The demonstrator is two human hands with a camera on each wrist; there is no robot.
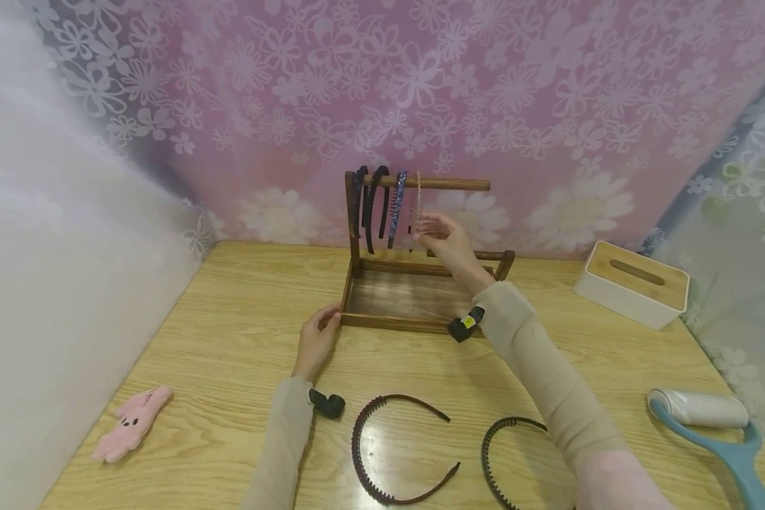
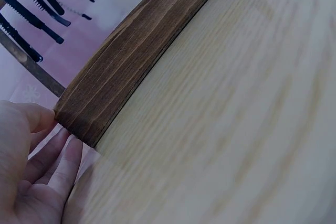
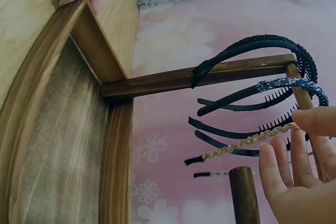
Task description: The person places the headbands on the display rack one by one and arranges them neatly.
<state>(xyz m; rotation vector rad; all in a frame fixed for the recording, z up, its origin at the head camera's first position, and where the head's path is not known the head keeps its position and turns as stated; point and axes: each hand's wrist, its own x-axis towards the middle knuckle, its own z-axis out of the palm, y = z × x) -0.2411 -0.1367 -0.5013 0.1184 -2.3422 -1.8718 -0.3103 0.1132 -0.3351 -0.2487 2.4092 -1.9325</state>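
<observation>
A brown wooden headband stand (image 1: 395,323) has a low tray and a raised rod (image 1: 459,185). From the rod hang several headbands: black ones (image 1: 374,202), a glittery blue one (image 1: 397,209) and a thin braided light one (image 1: 418,188). My right hand (image 1: 449,244) pinches the braided headband; in the right wrist view, thumb and fingertips meet at its beaded band (image 3: 247,141). The left hand (image 1: 315,341) grips the tray's front left corner, thumb and fingers on either side of the dark wood (image 2: 105,87) in the left wrist view.
On the table in front lie a dark red toothed headband (image 1: 357,446) and a black one (image 1: 486,457), partly under the right sleeve. A pink plush toy (image 1: 130,427) is at left. At right are a tissue box (image 1: 631,290) and a blue-handled lint roller (image 1: 704,409).
</observation>
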